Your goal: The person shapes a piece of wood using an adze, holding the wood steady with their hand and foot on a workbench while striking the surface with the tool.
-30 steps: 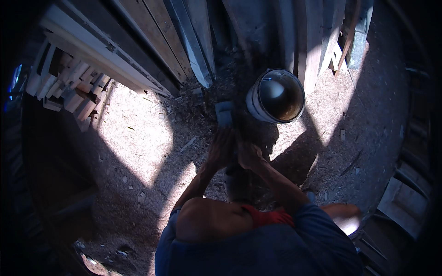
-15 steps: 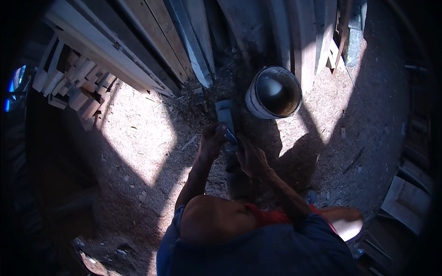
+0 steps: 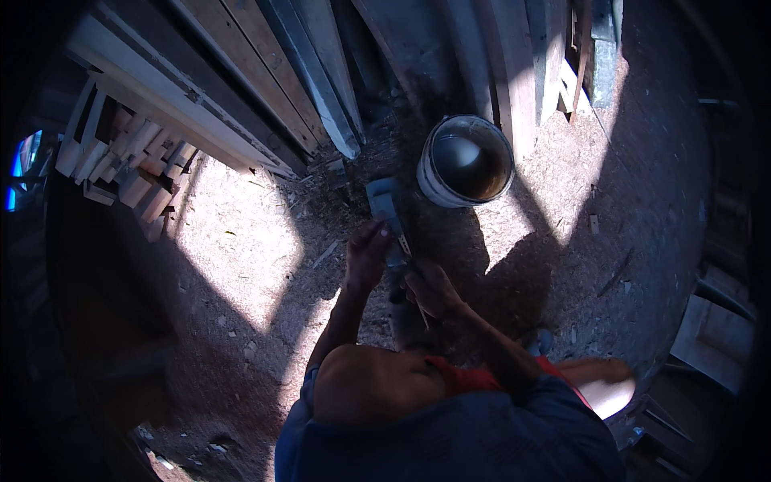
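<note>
Farthest to the left of the bucket (image 3: 431, 185), a pile of cut wood pieces (image 3: 140, 165) is showing its ends, and long boards (image 3: 241, 76) are leaning between it and the bucket. A sunlit patch of floor (image 3: 237, 241) is lying below those boards, well to the bucket's left.

Nearer, below and left of the bucket, the left hand (image 3: 365, 255) is bending its fingers at the upper end of a narrow strip (image 3: 404, 243); whether it is pinching the strip or only touching it, I cannot tell. Just beside that hand, a grey block (image 3: 385, 202) is lying left of the bucket, apart from it. The strip is slanting along the block's right edge, below and left of the bucket. The right hand (image 3: 434, 289), directly below the bucket, is closing round the strip, and a thin end (image 3: 425, 320) is sticking out beneath it.

A second ago both hands were lying close together over the block's near part; now they are standing apart, the right one is curling more tightly, and more of the block is showing. This is suggesting that the strip is being handled at the block's edge rather than pressed flat under both palms.

Far right of the bucket, a pale panel (image 3: 713, 341) is resting.
</note>
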`<state>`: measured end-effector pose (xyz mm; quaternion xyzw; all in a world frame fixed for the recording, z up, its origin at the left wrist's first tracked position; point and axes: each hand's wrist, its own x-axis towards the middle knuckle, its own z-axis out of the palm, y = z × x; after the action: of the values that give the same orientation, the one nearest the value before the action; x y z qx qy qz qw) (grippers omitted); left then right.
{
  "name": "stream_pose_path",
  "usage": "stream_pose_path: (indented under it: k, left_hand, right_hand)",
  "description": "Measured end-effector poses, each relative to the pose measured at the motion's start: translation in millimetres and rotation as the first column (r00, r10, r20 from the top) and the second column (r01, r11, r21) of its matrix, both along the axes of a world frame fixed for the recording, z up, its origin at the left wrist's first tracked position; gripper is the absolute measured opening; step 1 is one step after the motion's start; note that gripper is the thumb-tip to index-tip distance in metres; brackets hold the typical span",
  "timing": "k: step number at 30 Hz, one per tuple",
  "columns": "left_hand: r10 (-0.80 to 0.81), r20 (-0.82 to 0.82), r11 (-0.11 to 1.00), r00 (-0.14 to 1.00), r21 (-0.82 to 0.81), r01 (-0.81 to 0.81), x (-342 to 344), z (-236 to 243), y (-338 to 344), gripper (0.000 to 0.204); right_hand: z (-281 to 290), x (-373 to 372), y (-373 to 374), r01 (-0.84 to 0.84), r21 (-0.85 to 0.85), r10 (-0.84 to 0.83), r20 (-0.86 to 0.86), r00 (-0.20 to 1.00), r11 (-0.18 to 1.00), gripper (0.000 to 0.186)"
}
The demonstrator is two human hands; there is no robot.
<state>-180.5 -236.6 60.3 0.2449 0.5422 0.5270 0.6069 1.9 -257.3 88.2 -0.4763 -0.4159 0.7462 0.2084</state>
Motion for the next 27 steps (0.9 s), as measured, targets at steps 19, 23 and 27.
stream_pose_path:
  k: [19, 23, 27]
  left_hand:
    - [-0.017, -0.045, 0.981, 0.999, 0.190, 0.025, 5.1, -3.8, -0.2, 0.038]
    - [-0.017, -0.124, 0.982, 0.992, 0.186, 0.040, 6.0, -2.6, 0.8, 0.038]
    - [0.006, -0.356, 0.948, 0.934, 0.299, 0.108, -2.1, -4.7, 1.2, 0.037]
  right_hand:
    - [21.5, -12.2, -2.9, 0.066, -0.064, -0.075, -0.152, 0.986, 0.996, 0.015]
    - [21.4, -8.8, -1.1, 0.018, -0.012, -0.019, -0.076, 0.997, 1.000, 0.013]
    - [12.0, -10.9, -4.2, 0.034, 0.064, -0.033, -0.012, 0.999, 0.997, 0.019]
